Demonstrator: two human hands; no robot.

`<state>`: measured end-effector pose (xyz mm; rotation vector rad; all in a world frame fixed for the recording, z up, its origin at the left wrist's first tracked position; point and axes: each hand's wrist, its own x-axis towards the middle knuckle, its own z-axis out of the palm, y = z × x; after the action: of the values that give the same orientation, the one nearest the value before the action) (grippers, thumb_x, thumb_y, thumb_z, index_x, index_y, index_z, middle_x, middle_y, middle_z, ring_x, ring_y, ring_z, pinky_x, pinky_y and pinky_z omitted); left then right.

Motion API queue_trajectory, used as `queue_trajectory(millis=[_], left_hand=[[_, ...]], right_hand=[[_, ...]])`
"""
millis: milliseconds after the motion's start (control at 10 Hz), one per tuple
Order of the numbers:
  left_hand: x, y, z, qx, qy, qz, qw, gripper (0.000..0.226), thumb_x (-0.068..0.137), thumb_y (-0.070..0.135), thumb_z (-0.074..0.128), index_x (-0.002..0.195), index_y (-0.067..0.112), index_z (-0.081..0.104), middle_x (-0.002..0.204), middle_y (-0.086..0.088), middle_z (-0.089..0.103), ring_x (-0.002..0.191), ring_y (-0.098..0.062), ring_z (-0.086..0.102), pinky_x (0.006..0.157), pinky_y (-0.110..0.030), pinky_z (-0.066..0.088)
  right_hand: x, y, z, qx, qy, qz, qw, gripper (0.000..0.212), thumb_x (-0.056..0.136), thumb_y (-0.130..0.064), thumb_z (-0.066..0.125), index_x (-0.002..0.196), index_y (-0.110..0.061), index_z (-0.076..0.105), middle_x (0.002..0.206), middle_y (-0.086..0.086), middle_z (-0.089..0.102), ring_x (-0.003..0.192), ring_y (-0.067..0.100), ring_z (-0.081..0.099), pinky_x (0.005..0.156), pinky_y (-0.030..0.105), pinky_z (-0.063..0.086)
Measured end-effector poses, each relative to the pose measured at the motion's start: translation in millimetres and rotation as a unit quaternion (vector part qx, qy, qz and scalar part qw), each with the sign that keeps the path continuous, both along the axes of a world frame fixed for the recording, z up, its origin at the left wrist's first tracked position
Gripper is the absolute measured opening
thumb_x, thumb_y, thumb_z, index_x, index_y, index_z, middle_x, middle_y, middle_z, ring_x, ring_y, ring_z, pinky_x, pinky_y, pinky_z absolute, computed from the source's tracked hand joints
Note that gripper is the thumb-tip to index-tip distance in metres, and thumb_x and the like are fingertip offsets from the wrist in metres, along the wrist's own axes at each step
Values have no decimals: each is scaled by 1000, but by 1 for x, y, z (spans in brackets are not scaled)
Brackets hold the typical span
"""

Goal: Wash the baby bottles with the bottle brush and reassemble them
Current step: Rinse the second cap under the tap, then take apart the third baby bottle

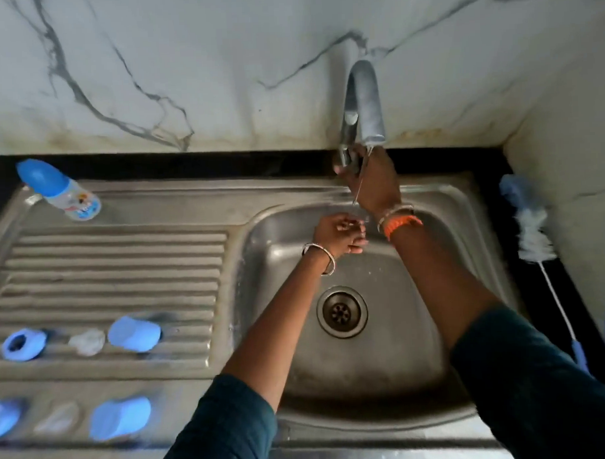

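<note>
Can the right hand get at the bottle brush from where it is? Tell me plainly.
Probably yes. The right hand is up at the tap handle, and the bottle brush lies uncovered on the counter right of the sink, with nothing between them.

The sink (430,204) and ribbed drainboard (117,266) are dull, scuffed steel. The tap (363,100) is shinier metal. The wall (219,60) is glossy veined marble; the blue caps (134,333) are smooth matt plastic.

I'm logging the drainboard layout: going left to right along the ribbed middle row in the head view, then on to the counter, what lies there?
Blue screw ring → clear teat → blue cap → sink drain → bottle brush.
</note>
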<state>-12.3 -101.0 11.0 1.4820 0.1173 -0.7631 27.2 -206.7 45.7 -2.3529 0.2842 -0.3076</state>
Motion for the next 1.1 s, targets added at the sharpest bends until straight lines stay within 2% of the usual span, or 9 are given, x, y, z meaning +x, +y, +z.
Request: queue_trajectory(millis=[200,300,500,600,700,800,900,1000,1100], left_hand=[[1,4,-10,6,-56,53,997,19,85,-16,56,76,1,60,53,0,67,48,-10,64,54,-19,54],[-2,1,0,-21,-51,71,996,19,86,-15,55,74,-1,60,53,-3,66,48,-12,65,57,-20,56],[-13,9,30,-34,-128,114,985,24,85,-18,54,71,1,58,50,1,64,45,-10,62,48,-18,52],[-25,18,51,-39,-186,181,965,28,87,-14,53,69,7,59,51,6,63,47,-4,60,53,-19,54],[-45,34,31,140,-263,117,947,19,86,-2,58,74,12,63,65,-3,67,60,-8,62,55,-19,46],[-80,50,4,311,-285,-85,903,28,82,-4,60,107,5,66,110,-13,65,105,-22,60,81,-19,41],[-103,56,25,182,-494,214,823,41,79,3,53,119,0,61,125,-18,59,120,-27,54,102,-17,32],[-113,72,42,226,-557,278,749,53,80,13,51,132,4,51,135,-17,52,127,-26,46,108,-25,30],[-124,99,32,402,-265,-218,849,47,92,15,54,137,9,46,135,-15,52,120,-29,52,91,-33,43]], right_hand=[[22,4,11,-35,-78,-60,995,24,89,-17,61,90,5,67,91,22,67,89,38,62,78,37,44],[12,-1,21,39,-45,-67,996,28,86,-28,67,86,-1,70,75,5,63,71,18,58,65,22,36],[-36,7,31,101,-18,-77,992,21,87,-12,60,103,-3,69,104,12,70,99,24,64,80,19,39],[-79,22,44,108,-102,-109,983,27,86,-6,57,112,-3,62,106,13,69,99,25,63,81,24,44],[-122,38,17,0,-34,-61,998,39,84,-9,57,123,-6,53,113,16,65,103,33,60,83,35,47],[-160,49,-10,-115,337,76,931,48,84,-20,67,127,-4,51,129,19,57,118,35,55,90,36,46],[-178,65,-2,-75,155,-33,985,55,83,-13,60,134,-4,40,147,23,33,131,38,39,99,42,41],[-191,76,7,-113,2,-76,991,71,80,-12,58,144,-9,29,154,18,22,135,36,30,102,44,39],[-200,81,-16,-48,394,51,916,49,91,-22,54,134,-2,44,135,24,51,121,38,53,87,42,48]])
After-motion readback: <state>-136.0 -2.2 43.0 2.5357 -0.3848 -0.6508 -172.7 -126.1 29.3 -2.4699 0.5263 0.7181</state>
